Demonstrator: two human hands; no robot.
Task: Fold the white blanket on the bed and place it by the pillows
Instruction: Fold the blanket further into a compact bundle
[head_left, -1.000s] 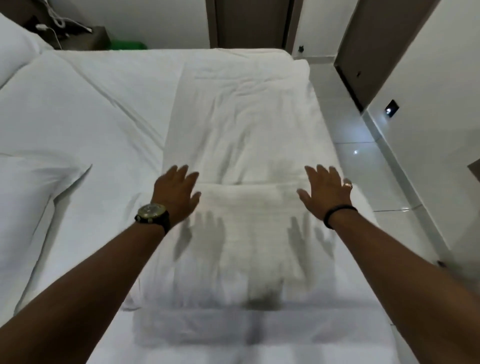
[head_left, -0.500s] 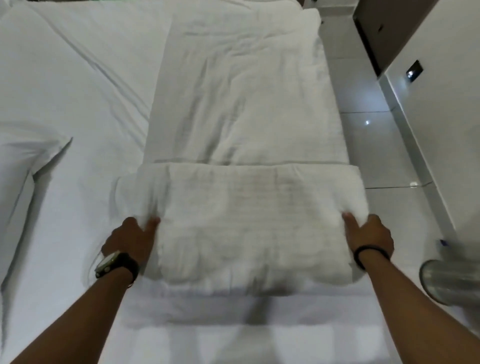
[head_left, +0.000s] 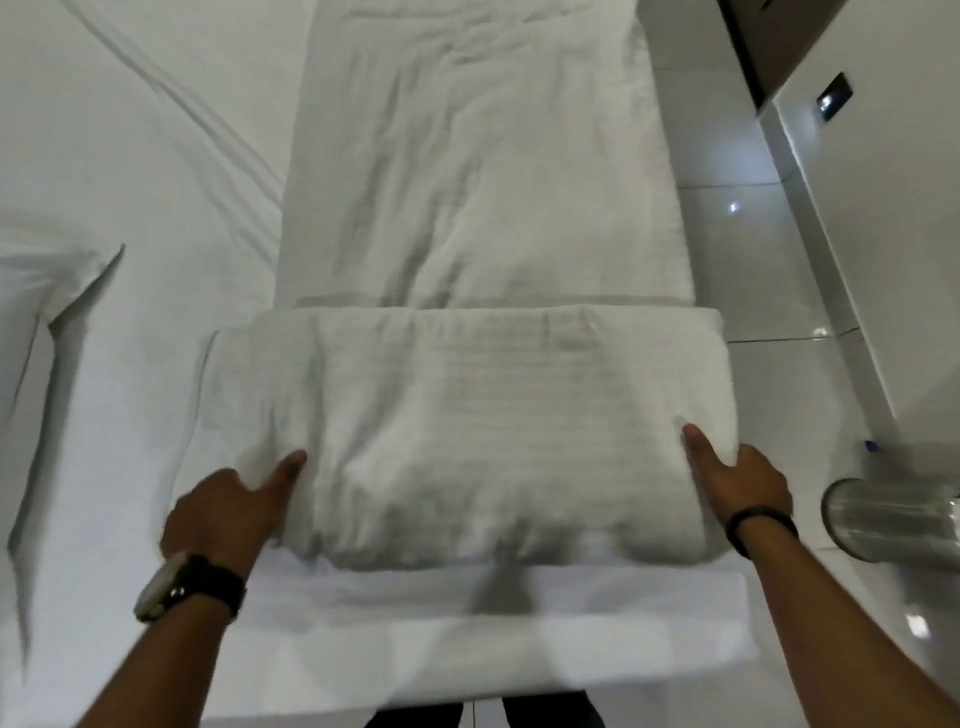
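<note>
- The bed (head_left: 130, 156) fills most of the view, its white sheet creased toward the far left corner; its near edge runs just below the hands, and its right edge meets a glossy tiled floor (head_left: 737, 270).
- The white blanket (head_left: 483, 171) lies along the bed's right edge as a long strip stretching from the near edge toward the far end; its long axis points straight away from the person.
- The strip's near end is turned over into a thick folded bundle (head_left: 467, 426); the bundle lies crosswise, wider than the flat strip, resting on the blanket just inside the near edge, its fold line facing the far end.
- A pillow corner (head_left: 47, 270) shows at the bed's left edge, well apart from the bundle; so the drop-off place seems to lie left of the grip, though the pillows themselves are mostly out of view.
- The left hand (head_left: 228, 509) clasps the bundle's left end, thumb on top and pressed into the cloth, fingers hidden beneath or behind; the wrist carries a watch (head_left: 171, 587).
- The right hand (head_left: 743, 483) mirrors it at the right end, thumb on top; the other fingers are hidden; a dark band circles the wrist.
- Both hands sit about equally close to the bundle; the unfolded length lies directly beyond them, so the next turn likely goes forward, away from the near edge.
- A shiny metal cylinder (head_left: 883, 519), blurred, stands on the floor by the near right corner.
</note>
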